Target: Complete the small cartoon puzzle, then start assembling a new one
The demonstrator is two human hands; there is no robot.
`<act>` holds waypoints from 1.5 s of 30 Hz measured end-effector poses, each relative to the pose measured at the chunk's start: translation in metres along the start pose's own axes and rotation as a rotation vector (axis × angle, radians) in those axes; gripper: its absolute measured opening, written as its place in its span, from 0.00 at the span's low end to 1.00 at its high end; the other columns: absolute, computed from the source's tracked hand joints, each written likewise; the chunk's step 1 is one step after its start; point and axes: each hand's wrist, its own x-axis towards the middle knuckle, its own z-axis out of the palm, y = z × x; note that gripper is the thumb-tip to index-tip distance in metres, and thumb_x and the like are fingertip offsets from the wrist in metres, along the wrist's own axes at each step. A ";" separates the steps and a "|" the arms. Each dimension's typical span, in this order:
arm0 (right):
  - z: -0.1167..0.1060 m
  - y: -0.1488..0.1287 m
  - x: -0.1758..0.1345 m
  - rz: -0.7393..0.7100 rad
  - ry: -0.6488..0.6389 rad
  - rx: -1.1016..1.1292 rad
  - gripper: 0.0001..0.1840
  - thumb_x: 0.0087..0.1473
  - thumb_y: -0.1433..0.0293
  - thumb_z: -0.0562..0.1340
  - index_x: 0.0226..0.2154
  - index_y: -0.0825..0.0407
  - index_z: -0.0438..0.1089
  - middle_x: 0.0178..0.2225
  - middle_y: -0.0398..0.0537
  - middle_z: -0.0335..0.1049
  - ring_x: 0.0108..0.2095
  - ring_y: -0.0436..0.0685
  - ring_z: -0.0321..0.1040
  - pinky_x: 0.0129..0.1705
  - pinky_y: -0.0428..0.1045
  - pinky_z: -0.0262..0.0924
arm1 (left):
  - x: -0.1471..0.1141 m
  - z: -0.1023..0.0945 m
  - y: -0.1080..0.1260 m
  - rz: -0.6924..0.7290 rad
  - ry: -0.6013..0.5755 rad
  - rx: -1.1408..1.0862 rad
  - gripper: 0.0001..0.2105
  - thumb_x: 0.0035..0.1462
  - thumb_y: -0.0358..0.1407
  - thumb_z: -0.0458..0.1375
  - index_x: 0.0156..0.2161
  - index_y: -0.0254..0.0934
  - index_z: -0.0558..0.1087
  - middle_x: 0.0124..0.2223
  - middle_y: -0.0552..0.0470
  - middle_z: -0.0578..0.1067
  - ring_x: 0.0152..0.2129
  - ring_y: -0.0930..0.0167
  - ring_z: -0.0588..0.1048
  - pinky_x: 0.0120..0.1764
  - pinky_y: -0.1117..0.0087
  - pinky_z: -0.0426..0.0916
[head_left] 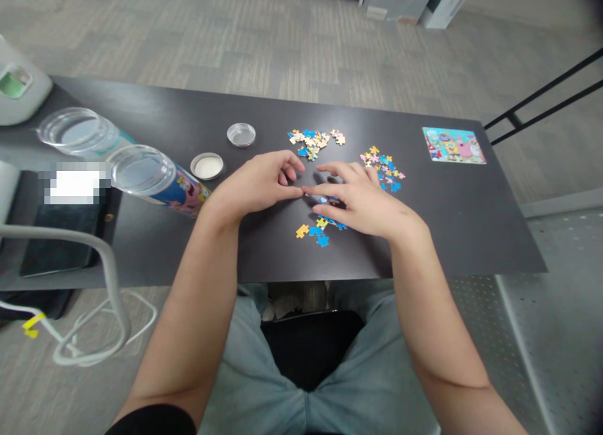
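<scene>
My left hand [268,178] hovers low over the dark table, thumb stretched out and fingers loosely bent, apart from the thumb. Facing it, my right hand [355,195] is spread, one fingertip meeting the left thumb tip. Beneath the right hand a bluish puzzle piece [323,200] shows in part; I cannot make out whether a finger touches it. Closer to me lie several loose pieces, among them a yellow-orange puzzle piece [302,232] and a blue puzzle piece [323,241]. Beyond my hands sits a puzzle piece pile [311,141], many pieces pale side up. Another colourful pile [382,165] is right of it.
A cartoon picture card [455,146] lies at the right. Left of my hands are a clear round lid [241,134], a white-lined lid [207,166] and two clear-topped canisters, the nearer canister [181,193] by my left forearm. A dark tablet-like object [59,240] lies farther left.
</scene>
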 end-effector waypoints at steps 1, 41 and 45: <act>0.002 0.000 0.000 0.006 -0.003 -0.014 0.25 0.86 0.56 0.71 0.77 0.31 0.89 0.86 0.55 0.73 0.82 0.84 0.69 0.85 0.84 0.61 | 0.000 0.000 -0.001 -0.002 0.010 0.005 0.17 0.61 0.36 0.78 0.55 0.42 0.86 0.45 0.51 0.87 0.41 0.63 0.83 0.47 0.61 0.77; -0.014 0.036 0.008 0.042 0.027 0.605 0.49 0.81 0.46 0.70 0.94 0.36 0.63 0.87 0.56 0.75 0.86 0.73 0.72 0.88 0.73 0.67 | -0.004 0.007 0.018 -0.073 0.054 0.253 0.23 0.73 0.48 0.75 0.66 0.43 0.83 0.55 0.45 0.90 0.44 0.56 0.86 0.46 0.58 0.74; -0.011 0.042 0.007 0.083 -0.031 0.695 0.42 0.80 0.45 0.71 0.87 0.40 0.75 0.78 0.58 0.85 0.76 0.73 0.83 0.81 0.73 0.76 | -0.004 0.007 0.019 -0.086 0.052 0.254 0.27 0.70 0.47 0.78 0.68 0.42 0.83 0.57 0.44 0.90 0.45 0.57 0.86 0.46 0.58 0.73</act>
